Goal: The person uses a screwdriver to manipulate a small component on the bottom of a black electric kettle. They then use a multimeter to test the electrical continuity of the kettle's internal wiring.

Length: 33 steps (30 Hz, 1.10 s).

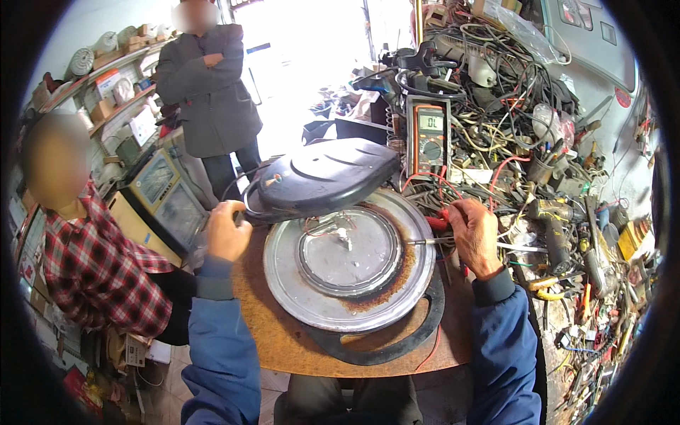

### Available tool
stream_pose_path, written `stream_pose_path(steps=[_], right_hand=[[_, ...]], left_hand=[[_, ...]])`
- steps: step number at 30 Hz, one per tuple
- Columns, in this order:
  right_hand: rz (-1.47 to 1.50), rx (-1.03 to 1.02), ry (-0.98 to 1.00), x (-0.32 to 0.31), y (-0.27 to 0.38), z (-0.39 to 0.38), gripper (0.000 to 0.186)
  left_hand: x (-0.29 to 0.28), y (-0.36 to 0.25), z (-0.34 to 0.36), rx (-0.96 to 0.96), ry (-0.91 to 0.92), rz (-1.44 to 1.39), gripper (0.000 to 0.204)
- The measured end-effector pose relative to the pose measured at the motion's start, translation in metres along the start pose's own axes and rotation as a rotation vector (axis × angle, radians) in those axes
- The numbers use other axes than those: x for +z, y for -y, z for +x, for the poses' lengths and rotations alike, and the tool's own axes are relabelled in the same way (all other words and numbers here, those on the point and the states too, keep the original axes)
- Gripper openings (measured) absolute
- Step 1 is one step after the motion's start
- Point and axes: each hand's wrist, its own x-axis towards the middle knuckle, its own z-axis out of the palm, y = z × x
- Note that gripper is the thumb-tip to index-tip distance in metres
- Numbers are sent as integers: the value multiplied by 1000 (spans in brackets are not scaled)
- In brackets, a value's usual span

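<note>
A round metal pan (283,283) with a raised inner disc and a rusty brown ring lies on a brown table, wires and a small fitting at its middle. Beyond it, a black domed cover (329,173) stands tilted over the pan's far edge. My left hand (228,232) is closed at the cover's left rim, beside its looped handle; its grip is partly hidden. My right hand (473,230) is closed on a red test probe (438,221). Just below that hand, a thin metal-tipped shaft (423,242) points at the pan's right side.
A multimeter (429,134) with red leads stands behind the pan. Tangled cables (496,92) and tools, including a drill (556,227), cover the right side. A black curved handle (382,347) juts toward me. Two people stand left, one in a checked shirt (106,262).
</note>
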Motion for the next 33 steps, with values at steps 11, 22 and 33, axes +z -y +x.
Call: stream_pose_path(steps=[11, 22, 33], right_hand=[[-36, -41, 41, 1, -2, -3, 19], [-2, -80, 201, -15, 2, 0, 20], [144, -28, 670, -48, 7, -1, 30]], left_hand=[[24, 41, 11, -160, 123, -433, 54], [43, 43, 2, -731, 210, -1114, 29], [34, 20, -8, -722, 262, -1301, 35]])
